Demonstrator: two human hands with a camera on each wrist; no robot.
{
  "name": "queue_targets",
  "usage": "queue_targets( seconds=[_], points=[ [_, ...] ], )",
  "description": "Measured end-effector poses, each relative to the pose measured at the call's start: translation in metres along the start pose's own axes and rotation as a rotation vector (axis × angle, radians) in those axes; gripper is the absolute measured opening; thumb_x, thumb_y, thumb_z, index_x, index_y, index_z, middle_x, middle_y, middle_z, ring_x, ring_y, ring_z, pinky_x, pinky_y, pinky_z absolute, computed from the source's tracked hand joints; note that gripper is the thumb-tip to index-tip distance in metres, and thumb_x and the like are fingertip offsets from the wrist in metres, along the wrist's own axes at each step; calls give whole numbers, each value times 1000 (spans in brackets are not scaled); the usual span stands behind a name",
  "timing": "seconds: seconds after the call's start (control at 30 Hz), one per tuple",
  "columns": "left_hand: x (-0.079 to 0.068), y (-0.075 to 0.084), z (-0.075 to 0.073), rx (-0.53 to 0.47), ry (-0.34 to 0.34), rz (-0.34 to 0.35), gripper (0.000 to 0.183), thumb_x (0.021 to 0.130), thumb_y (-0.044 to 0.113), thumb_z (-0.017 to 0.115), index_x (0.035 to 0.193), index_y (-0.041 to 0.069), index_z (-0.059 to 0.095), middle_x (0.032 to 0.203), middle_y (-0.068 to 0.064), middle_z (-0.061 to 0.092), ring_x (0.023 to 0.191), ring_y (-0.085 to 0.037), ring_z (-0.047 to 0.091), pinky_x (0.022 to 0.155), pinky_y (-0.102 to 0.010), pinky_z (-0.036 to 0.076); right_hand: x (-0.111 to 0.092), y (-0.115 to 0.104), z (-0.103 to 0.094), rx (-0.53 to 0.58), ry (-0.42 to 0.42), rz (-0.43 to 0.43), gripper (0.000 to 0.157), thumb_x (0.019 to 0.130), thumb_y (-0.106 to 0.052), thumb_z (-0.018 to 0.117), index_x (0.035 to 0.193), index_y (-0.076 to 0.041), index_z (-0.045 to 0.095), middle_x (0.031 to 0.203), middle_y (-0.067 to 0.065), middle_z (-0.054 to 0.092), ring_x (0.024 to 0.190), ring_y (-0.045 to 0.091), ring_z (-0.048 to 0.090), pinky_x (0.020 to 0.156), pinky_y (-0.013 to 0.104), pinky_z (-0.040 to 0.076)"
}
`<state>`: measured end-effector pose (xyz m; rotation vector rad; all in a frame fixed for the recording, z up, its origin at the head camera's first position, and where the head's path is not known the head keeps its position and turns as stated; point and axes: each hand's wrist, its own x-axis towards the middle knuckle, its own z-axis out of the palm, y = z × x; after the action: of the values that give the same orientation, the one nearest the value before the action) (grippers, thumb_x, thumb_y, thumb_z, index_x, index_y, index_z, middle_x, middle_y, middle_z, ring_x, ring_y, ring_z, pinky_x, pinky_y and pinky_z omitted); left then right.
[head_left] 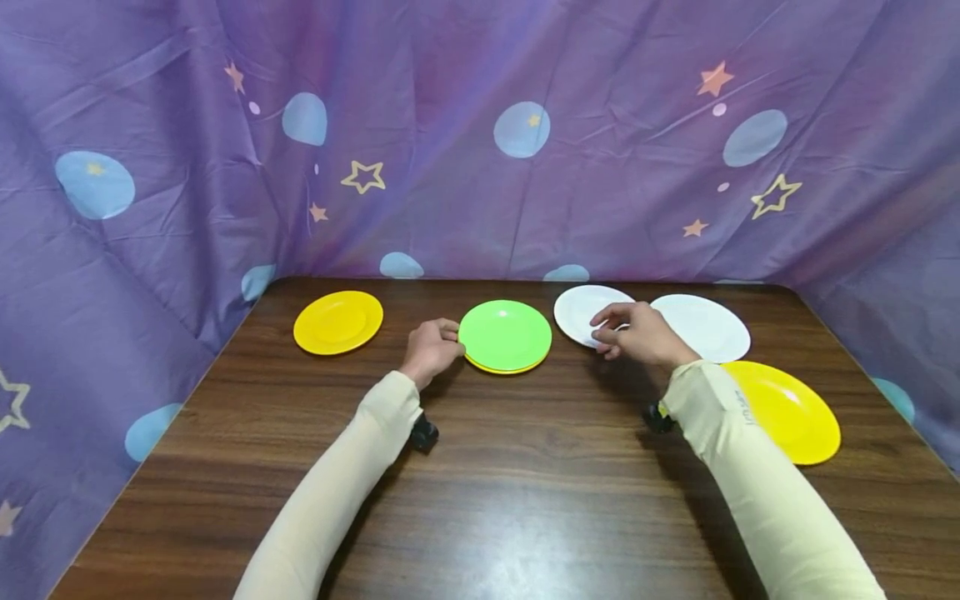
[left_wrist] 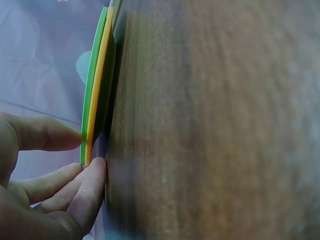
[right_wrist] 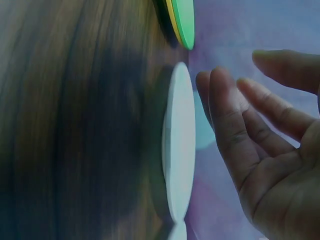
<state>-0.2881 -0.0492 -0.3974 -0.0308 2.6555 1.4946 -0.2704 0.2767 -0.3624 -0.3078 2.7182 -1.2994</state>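
Observation:
A green plate [head_left: 505, 333] lies stacked on a yellow plate [head_left: 517, 371] near the middle of the table's far side. My left hand [head_left: 432, 350] grips the left edge of this stack; in the left wrist view the thumb [left_wrist: 52, 135] meets the green rim and the other fingers bend around the edge. Over a white plate [head_left: 576, 312] hovers my right hand [head_left: 637, 333], its fingers loosely bent and holding nothing. In the right wrist view a gap shows between those fingers and the white plate [right_wrist: 181, 145].
A second white plate [head_left: 705, 327] lies right of the first. A large yellow plate [head_left: 795, 412] sits partly behind the right sleeve. Another yellow plate [head_left: 337, 322] rests at the far left of the brown table [head_left: 480, 475]. A purple curtain [head_left: 450, 167] hangs behind.

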Motion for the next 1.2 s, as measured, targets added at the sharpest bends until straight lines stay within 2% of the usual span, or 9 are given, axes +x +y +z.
queue_targets(
  seconds=[0.13, 0.37, 0.53, 0.77, 1.2],
  points=[
    [1, -1, 0, 2, -3, -4, 46, 81, 3, 69, 126, 4, 66, 119, -15, 72, 110, -25, 67, 86, -27, 56, 9, -7, 14, 68, -25, 34, 32, 92, -3, 62, 118, 16, 57, 94, 28, 70, 68, 15, 72, 67, 34, 63],
    [2, 3, -2, 24, 9, -4, 44, 82, 4, 70, 125, 4, 67, 118, -15, 72, 110, -26, 66, 87, -28, 55, 19, -16, 32, 63, -30, 71, 35, 92, -6, 65, 120, 14, 58, 93, 24, 71, 63, 11, 71, 67, 34, 63],
    [3, 4, -2, 43, 0, -11, 44, 82, 5, 70, 126, 5, 66, 119, -14, 72, 112, -26, 65, 90, -29, 55, 24, -18, 42, 83, -33, 122, 40, 91, -7, 65, 124, 14, 57, 88, 19, 72, 58, 6, 67, 65, 28, 62],
    [1, 2, -1, 46, -3, -19, 45, 82, 6, 70, 127, 4, 66, 120, -15, 72, 112, -27, 66, 92, -32, 56, 29, -19, 53, 81, -37, 148, 43, 88, -9, 63, 125, 12, 58, 89, 16, 72, 58, 4, 66, 64, 24, 61],
    [4, -1, 0, 48, -6, -11, 45, 83, 6, 70, 127, 4, 66, 119, -15, 72, 111, -27, 66, 91, -31, 56, 29, -22, 62, 157, -54, 174, 45, 91, -5, 64, 129, 17, 52, 84, 10, 66, 56, 3, 64, 63, 22, 60]
  ],
)
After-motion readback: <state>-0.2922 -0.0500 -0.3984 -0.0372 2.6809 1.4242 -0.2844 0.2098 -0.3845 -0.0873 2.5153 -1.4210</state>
